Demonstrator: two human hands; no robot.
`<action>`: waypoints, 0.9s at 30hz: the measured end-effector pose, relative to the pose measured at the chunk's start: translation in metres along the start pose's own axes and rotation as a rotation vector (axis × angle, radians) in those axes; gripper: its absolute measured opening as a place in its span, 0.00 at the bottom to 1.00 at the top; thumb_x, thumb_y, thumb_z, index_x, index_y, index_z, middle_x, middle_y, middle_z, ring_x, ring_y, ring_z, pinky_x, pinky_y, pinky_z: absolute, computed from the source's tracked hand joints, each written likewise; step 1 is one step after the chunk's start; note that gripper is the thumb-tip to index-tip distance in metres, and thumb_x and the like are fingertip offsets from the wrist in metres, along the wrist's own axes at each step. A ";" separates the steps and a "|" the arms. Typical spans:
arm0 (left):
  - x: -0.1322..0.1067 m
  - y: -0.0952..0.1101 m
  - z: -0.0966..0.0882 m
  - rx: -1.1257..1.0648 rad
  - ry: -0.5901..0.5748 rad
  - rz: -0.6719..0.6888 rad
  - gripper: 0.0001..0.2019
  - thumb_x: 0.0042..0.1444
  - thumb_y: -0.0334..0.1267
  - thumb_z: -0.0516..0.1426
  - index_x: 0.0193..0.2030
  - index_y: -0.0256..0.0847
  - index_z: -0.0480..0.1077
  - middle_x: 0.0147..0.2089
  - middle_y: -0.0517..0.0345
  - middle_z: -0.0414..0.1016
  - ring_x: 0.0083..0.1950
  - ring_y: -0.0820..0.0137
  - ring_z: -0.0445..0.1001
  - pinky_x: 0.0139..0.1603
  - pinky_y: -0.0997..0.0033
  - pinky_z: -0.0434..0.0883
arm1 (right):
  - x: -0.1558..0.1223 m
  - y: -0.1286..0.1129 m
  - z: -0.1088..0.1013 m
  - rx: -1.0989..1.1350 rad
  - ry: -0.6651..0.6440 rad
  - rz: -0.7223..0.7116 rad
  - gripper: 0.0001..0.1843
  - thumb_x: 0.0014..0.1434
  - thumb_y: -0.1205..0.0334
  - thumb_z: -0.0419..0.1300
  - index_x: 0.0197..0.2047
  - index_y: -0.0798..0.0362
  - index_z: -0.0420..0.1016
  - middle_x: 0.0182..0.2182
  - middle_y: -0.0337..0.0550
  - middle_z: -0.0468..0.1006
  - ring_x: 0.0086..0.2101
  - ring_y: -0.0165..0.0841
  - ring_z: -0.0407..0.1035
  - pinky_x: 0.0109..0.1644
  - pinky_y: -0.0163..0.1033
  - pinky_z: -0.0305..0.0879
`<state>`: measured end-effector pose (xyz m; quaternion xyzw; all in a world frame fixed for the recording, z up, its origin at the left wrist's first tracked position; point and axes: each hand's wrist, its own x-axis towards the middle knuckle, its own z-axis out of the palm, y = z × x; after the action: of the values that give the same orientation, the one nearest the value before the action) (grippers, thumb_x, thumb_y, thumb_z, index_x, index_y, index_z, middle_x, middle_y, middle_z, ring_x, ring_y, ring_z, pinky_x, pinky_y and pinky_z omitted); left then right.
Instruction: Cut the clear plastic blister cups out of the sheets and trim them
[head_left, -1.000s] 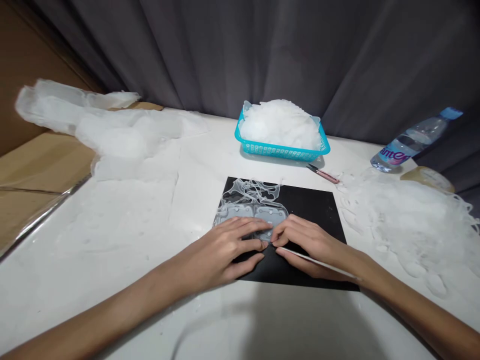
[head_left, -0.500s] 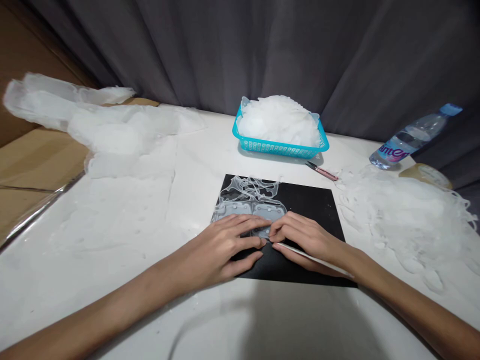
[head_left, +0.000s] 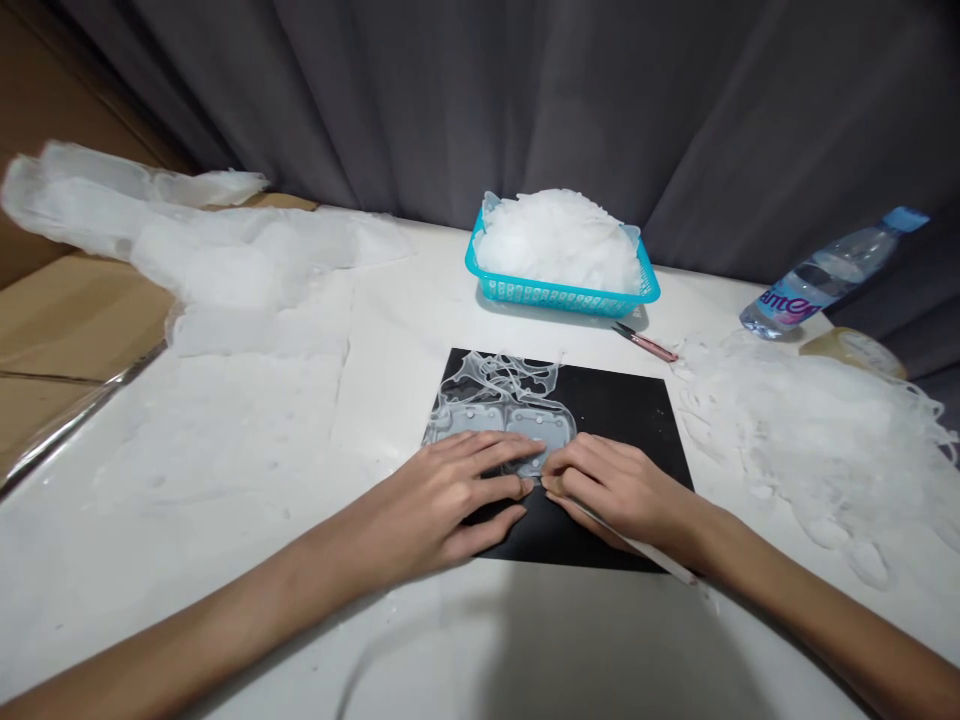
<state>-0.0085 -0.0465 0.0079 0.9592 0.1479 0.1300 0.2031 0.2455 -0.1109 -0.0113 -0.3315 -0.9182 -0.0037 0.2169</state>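
I see left hand (head_left: pixel 454 488) spread over clear sheet (head_left: pixel 541 427) on black mat (head_left: pixel 622 410); right hand (head_left: pixel 626 490) pinching pale stick (head_left: pixel 670 565) above mat; blue basket (head_left: pixel 555 295) beyond mat.

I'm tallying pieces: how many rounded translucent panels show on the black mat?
2, side by side: the left panel and the right panel, both partly covered by the left hand, the right one nearest the right hand. More may be hidden beneath the hands.

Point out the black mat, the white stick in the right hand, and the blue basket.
Black mat (head_left: pixel 622 410), head view: bare right part.
White stick (head_left: pixel 670 566), head view: near lower end.
Blue basket (head_left: pixel 559 296), head view: front wall.
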 end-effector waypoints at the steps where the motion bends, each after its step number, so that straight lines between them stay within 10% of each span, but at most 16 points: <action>1: 0.000 0.000 0.001 0.005 0.002 0.005 0.11 0.71 0.38 0.55 0.51 0.42 0.79 0.70 0.49 0.72 0.68 0.58 0.73 0.69 0.58 0.69 | -0.001 -0.001 0.002 -0.018 -0.008 -0.001 0.05 0.69 0.73 0.55 0.42 0.55 0.70 0.41 0.47 0.79 0.39 0.35 0.71 0.43 0.40 0.68; 18: -0.003 0.003 0.002 -0.006 0.098 -0.058 0.10 0.71 0.34 0.54 0.48 0.41 0.77 0.66 0.44 0.72 0.62 0.56 0.75 0.63 0.56 0.71 | -0.001 -0.010 0.002 -0.223 -0.069 -0.024 0.17 0.70 0.73 0.55 0.59 0.68 0.71 0.48 0.59 0.80 0.45 0.44 0.74 0.51 0.48 0.75; 22: -0.003 0.022 0.003 -0.102 0.228 -0.272 0.11 0.71 0.37 0.52 0.39 0.38 0.72 0.38 0.53 0.76 0.39 0.65 0.77 0.43 0.64 0.72 | 0.002 -0.011 0.007 -0.221 0.032 0.004 0.15 0.69 0.73 0.57 0.57 0.68 0.72 0.45 0.56 0.82 0.42 0.42 0.75 0.48 0.46 0.76; 27: -0.001 0.040 0.012 -0.637 0.022 -0.694 0.23 0.73 0.53 0.50 0.31 0.39 0.69 0.26 0.61 0.73 0.26 0.72 0.71 0.29 0.72 0.68 | 0.013 -0.017 0.005 -0.245 0.205 0.095 0.13 0.70 0.71 0.58 0.56 0.66 0.72 0.41 0.55 0.83 0.39 0.40 0.76 0.41 0.43 0.76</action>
<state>0.0038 -0.0855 0.0141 0.7415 0.4148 0.1037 0.5172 0.2241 -0.1160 -0.0084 -0.3966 -0.8670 -0.1393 0.2675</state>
